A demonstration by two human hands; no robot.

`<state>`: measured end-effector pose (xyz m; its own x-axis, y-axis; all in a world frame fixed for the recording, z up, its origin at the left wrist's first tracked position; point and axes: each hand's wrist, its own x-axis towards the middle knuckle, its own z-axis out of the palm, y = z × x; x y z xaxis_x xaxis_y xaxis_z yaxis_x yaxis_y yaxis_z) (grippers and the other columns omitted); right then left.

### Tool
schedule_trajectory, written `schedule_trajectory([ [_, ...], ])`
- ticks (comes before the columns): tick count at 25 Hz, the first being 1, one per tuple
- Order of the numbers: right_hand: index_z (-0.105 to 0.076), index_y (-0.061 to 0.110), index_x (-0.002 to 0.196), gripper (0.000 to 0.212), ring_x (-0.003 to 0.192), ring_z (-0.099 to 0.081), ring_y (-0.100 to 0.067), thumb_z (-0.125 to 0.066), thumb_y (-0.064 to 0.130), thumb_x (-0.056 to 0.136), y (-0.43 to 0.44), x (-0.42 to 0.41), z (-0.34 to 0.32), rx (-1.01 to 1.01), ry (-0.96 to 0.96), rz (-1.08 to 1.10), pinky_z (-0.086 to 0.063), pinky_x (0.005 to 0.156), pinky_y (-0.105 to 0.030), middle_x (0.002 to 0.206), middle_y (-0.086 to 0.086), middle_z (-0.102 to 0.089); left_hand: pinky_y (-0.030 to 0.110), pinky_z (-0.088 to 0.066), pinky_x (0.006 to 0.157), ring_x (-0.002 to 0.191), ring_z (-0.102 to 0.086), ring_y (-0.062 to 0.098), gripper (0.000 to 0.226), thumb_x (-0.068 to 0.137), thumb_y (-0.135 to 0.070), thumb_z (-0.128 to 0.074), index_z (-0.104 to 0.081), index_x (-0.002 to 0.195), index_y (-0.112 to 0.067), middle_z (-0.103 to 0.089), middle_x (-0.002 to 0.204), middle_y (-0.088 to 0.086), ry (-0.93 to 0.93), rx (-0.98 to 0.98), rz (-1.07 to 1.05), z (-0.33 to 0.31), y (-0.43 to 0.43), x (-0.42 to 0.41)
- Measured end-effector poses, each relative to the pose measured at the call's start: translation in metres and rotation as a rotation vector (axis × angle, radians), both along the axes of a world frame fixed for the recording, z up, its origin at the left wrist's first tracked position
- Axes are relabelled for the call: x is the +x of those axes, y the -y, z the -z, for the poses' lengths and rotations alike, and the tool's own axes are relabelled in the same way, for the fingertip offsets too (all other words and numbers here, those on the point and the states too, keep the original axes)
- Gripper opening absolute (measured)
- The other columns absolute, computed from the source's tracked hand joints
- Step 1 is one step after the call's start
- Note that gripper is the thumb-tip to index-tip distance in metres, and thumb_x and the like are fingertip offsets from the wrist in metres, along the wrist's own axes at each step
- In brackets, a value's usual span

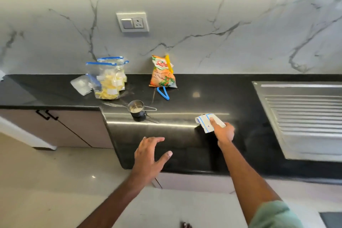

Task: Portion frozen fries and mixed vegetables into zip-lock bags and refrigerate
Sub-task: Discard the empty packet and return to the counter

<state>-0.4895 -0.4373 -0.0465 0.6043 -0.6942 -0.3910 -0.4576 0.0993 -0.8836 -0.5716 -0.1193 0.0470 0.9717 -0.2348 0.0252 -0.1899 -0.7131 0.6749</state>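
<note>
The single wide-angle head camera looked forward and steeply down from over the near edge of the black countertop (185,83), facing the far marble wall (185,15), close enough that the left hand (148,155) and right hand (223,132) entered from the bottom, with floor (46,181) near left and sink drainer (303,116) right.

Glossy black tabletop (203,87) against a white marble wall (185,5) veined in grey. An orange vegetable packet (162,77) is printed in green and red, alongside a yellow clip (169,64) and a blue clip (163,93). Clear zip-lock bags (109,77) have blue seals, showing pale yellow fries (108,94). The folded bag (204,121) is white, lined blue.
</note>
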Motion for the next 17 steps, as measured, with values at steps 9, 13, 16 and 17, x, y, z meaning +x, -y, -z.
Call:
schedule_trajectory([
  [9,-0.063,0.009,0.119,0.039,0.09,-0.075,-0.029,-0.074,0.034,0.092,-0.027,0.181,0.002,0.126,0.106,0.057,-0.063,0.083,-0.048,0.112,-0.015,-0.075,0.05,-0.034,0.117,0.146,-0.039,0.026,0.064,0.065,-0.092,-0.052,-0.055,0.117,-0.054,-0.057,0.134,-0.017,0.022,-0.015,-0.182,0.02,-0.076,0.084],
  [13,-0.056,0.022,0.112,0.062,0.093,-0.074,-0.033,-0.061,0.07,0.074,-0.015,0.205,0.018,-0.055,0.024,0.12,-0.06,0.089,-0.049,0.108,-0.006,-0.075,0.047,-0.039,0.113,0.137,-0.05,0.026,0.06,0.061,-0.085,-0.06,-0.056,0.115,-0.06,-0.063,0.128,-0.011,0.042,-0.031,-0.161,0.044,-0.092,0.119],
  [16,-0.056,0.016,0.124,0.062,0.106,-0.068,-0.035,-0.056,0.069,0.092,-0.012,0.204,0.006,-0.217,-0.053,0.172,-0.05,0.086,-0.041,0.12,-0.009,-0.069,0.05,-0.036,0.115,0.144,-0.042,0.029,0.053,0.06,-0.082,-0.056,-0.059,0.107,-0.058,-0.06,0.134,-0.007,-0.044,-0.031,-0.116,0.045,-0.102,0.134],
  [17,-0.056,0.014,0.128,0.066,0.11,-0.066,-0.037,-0.052,0.071,0.094,-0.011,0.204,0.0,-0.255,-0.064,0.194,-0.046,0.085,-0.042,0.124,-0.01,-0.065,0.05,-0.036,0.115,0.145,-0.039,0.028,0.055,0.059,-0.083,-0.055,-0.059,0.107,-0.058,-0.06,0.135,-0.006,-0.056,-0.034,-0.102,0.043,-0.105,0.136],
])
